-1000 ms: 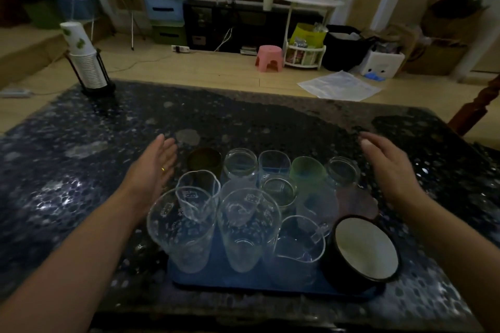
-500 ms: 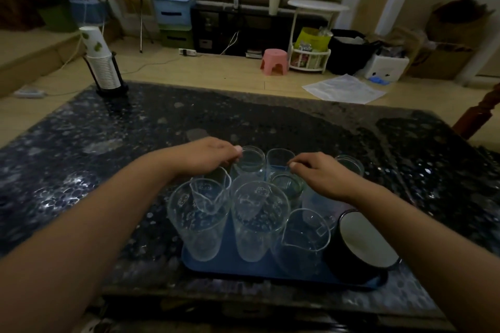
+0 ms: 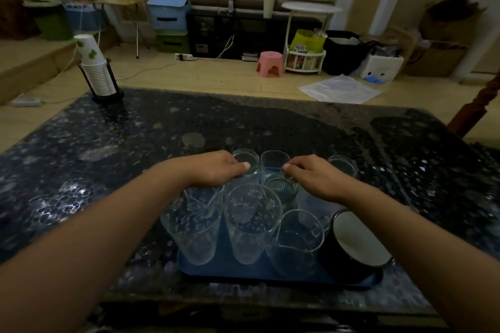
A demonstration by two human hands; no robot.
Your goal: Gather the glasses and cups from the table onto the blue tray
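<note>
A blue tray (image 3: pixel 244 274) lies near the front edge of the dark speckled table (image 3: pixel 108 143). On it stand several clear glasses, among them two tall printed ones (image 3: pixel 194 227) (image 3: pixel 250 224), a spouted beaker (image 3: pixel 297 243) and a black mug with a white inside (image 3: pixel 359 240). My left hand (image 3: pixel 216 167) curls over the back left glasses, thumb pinched on the rim of a round clear glass (image 3: pixel 247 158). My right hand (image 3: pixel 316 176) curls over the back right ones, fingertips at the rims of a squarish glass (image 3: pixel 272 161) and a small jar (image 3: pixel 281 186). Both hands hide the cups beneath them.
A stack of paper cups in a black holder (image 3: pixel 97 73) stands at the table's far left corner. Another clear glass (image 3: pixel 342 165) stands just right of my right hand. Beyond the table are a pink stool (image 3: pixel 270 62) and a plastic sheet (image 3: pixel 341 89) on the floor.
Both hands came in from either side of the tray and closed over the back row of glasses. They have held nearly still for the last half second.
</note>
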